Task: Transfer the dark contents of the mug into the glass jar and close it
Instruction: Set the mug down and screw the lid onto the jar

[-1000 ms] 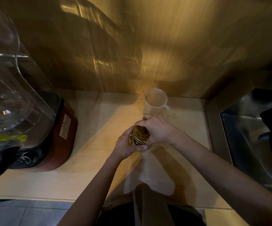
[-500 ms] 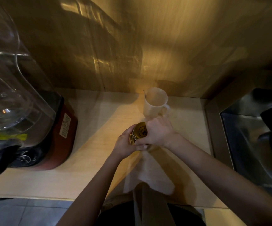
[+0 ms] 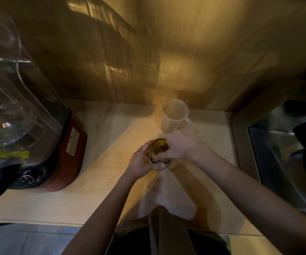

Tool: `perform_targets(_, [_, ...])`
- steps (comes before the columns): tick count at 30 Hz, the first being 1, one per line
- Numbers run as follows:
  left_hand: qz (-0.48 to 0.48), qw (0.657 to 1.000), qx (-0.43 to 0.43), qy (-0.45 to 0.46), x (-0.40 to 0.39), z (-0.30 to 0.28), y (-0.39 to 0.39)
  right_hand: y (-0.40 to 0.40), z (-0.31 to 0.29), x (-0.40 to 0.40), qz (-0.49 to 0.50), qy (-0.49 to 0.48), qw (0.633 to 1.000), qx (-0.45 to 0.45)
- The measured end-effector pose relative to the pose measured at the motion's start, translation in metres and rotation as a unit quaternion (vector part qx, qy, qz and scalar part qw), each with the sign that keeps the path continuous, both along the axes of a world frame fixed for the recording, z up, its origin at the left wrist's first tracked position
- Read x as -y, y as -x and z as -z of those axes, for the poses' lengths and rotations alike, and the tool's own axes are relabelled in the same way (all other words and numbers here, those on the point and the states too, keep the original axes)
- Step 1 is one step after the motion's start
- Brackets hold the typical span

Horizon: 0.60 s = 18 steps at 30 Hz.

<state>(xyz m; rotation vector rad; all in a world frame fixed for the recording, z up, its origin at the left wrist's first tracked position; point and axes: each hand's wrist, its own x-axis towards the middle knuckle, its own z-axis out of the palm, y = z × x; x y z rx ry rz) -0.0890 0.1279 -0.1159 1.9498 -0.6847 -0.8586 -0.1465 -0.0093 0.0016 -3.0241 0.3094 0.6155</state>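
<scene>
A small glass jar (image 3: 148,157) stands on the wooden counter near the middle, with a gold metal lid (image 3: 157,146) on top. My left hand (image 3: 139,162) wraps around the jar's body from the left. My right hand (image 3: 180,146) grips the lid's right rim from above. Just behind the jar stands a white mug (image 3: 173,115) with its handle to the right and a thin utensil sticking out at its left rim. The mug's inside looks pale; the jar's contents are hidden by my hands.
A red-based blender (image 3: 64,150) with a clear cover fills the counter's left. A steel sink (image 3: 284,162) lies at the right. A pale cloth (image 3: 172,197) hangs over the counter's front edge below the jar. The wall stands close behind the mug.
My right hand has turned on the lid, its fingers shifting round to the rim's right side. The jar and my left hand have stayed in place.
</scene>
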Motion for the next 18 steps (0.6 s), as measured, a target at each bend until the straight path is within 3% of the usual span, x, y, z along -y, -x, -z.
perform_targets(3, [0.000, 1.000, 0.000, -0.005, 0.000, -0.001, 0.000, 0.000, -0.006, 0.004, 0.010, 0.016, 1.000, 0.008])
perform_targets(7, [-0.001, 1.000, 0.006, -0.011, 0.000, 0.001, 0.000, 0.001, 0.009, 0.008, -0.061, -0.049, 0.996, -0.049])
perform_targets(18, [-0.003, 1.000, 0.017, 0.002, 0.000, -0.001, 0.001, 0.003, 0.026, 0.011, -0.060, -0.066, 0.996, 0.006])
